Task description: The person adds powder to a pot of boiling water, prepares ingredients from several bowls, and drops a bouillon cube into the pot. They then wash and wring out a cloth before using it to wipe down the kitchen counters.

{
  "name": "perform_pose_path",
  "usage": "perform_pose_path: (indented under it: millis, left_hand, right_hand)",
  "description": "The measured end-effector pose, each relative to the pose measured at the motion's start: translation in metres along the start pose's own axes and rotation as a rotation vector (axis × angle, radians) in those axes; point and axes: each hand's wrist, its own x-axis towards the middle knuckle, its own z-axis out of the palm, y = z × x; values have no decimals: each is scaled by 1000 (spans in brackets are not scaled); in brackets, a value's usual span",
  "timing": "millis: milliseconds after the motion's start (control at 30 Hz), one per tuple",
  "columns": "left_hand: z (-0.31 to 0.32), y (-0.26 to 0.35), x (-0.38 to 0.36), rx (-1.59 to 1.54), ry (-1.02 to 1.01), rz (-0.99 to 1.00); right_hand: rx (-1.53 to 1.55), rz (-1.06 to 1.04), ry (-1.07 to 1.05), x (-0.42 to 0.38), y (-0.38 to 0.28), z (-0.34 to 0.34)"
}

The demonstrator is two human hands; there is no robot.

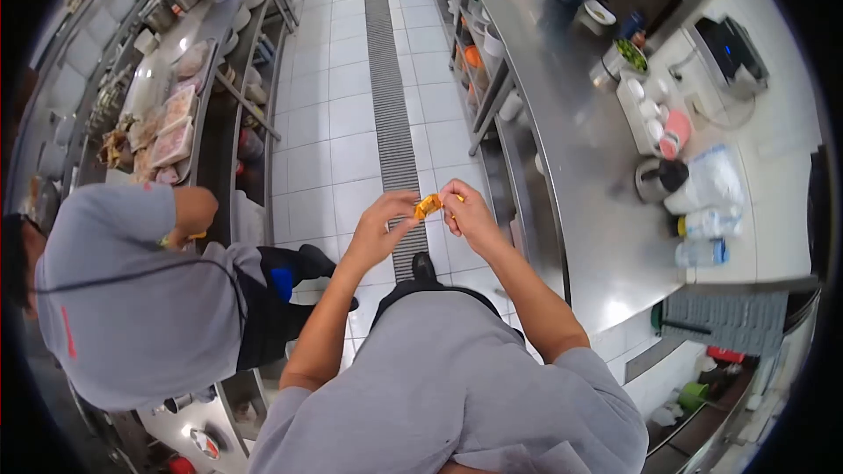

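A small, shiny orange-and-yellow packet (pixel 428 206) is held in front of my body, above the floor drain. My left hand (pixel 384 221) pinches its left end between thumb and fingers. At the other end, my right hand (pixel 466 212) has its fingertips closed on the packet, and a bit of yellow shows at those fingers. What the packet contains cannot be made out.
A co-worker in a grey shirt (pixel 149 281) bends at the left bench, near trays of packed meat (pixel 173 142). On my right runs a steel counter (pixel 580 149) with a kettle (pixel 654 181), bottles and tubs. A grated drain (pixel 386 61) crosses the tiled floor.
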Motion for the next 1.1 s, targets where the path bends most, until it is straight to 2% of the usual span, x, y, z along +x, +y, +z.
perform_pose_path:
  millis: [67, 133, 167, 267, 367, 500, 567, 700, 800, 833, 933, 967, 1067, 1100]
  left_hand:
    - [-5, -32, 44, -468, 62, -391]
    - [-19, -59, 97, -813, 91, -752]
    - [-27, -74, 121, -779, 57, -715]
    - [-47, -140, 186, -760, 25, -577]
    - [-77, -200, 258, -748, 29, -645]
    - [-137, -283, 350, -733, 111, -753]
    - [-176, -306, 390, -603, 128, -770]
    - [-249, -335, 471, -673, 298, -731]
    - [-284, -379, 526, -587, 438, -675]
    - [-294, -402, 543, -567, 412, -662]
    - [-321, -479, 595, -525, 336, -613]
    - [-329, -502, 617, -522, 325, -614]
    - [-359, -561, 693, -529, 269, -676]
    - [-366, -578, 721, -536, 257, -699]
  right_hand:
    - [-266, -271, 96, 53, -11, 3]
    - [-448, -401, 101, 100, -38, 5]
    - [-534, -472, 110, 126, -49, 6]
    - [-406, -379, 119, 222, -50, 2]
    - [-16, -44, 43, 308, -78, 11]
    - [-4, -112, -45, 451, -104, 21]
    - [37, -104, -101, 514, -128, 32]
    - [12, -28, -197, 630, -191, 69]
    - [-159, -51, -300, 722, -216, 87]
    - [-249, -115, -362, 756, -219, 90]
    - [-482, -497, -317, 855, -217, 100]
    - [-455, -528, -308, 889, -216, 101]
    - [-275, -4, -306, 968, -253, 91]
    - [-214, 61, -279, 995, -261, 87]
